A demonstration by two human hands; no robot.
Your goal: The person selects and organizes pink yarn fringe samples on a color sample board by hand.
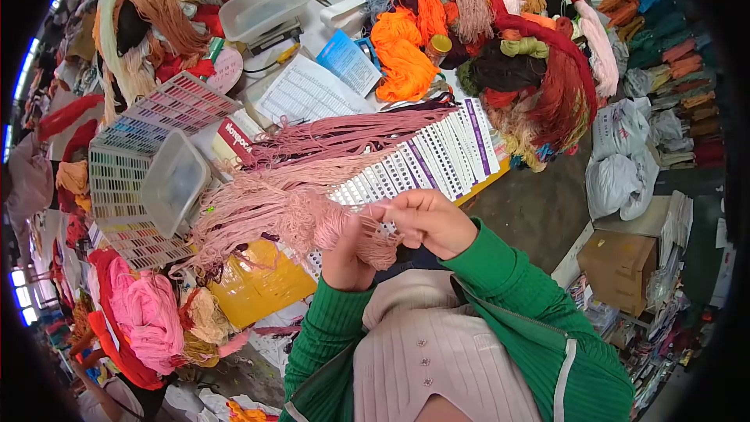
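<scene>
A bundle of pale pink thread point(332, 228) is gathered in my left hand point(349, 256), whose fingers close round it near the table's front edge. Close beside it on the right, my right hand point(428, 223) has its thumb and fingers pinched together at the bundle's edge; a thin strand seems to be between them. Loose pale pink skeins point(242, 215) spread left from the bundle. Behind them lie darker mauve-pink skeins point(336, 134). White cards with rows of holes point(414, 162) fan out just beyond my hands.
A thread colour chart point(117, 172) stands at the left with a clear plastic tub point(176, 181) against it. Farther back are another tub point(266, 8), printed sheets point(308, 92) and orange yarn point(400, 51). Pink yarn point(144, 312) lies lower left; a cardboard box point(619, 270) stands at right.
</scene>
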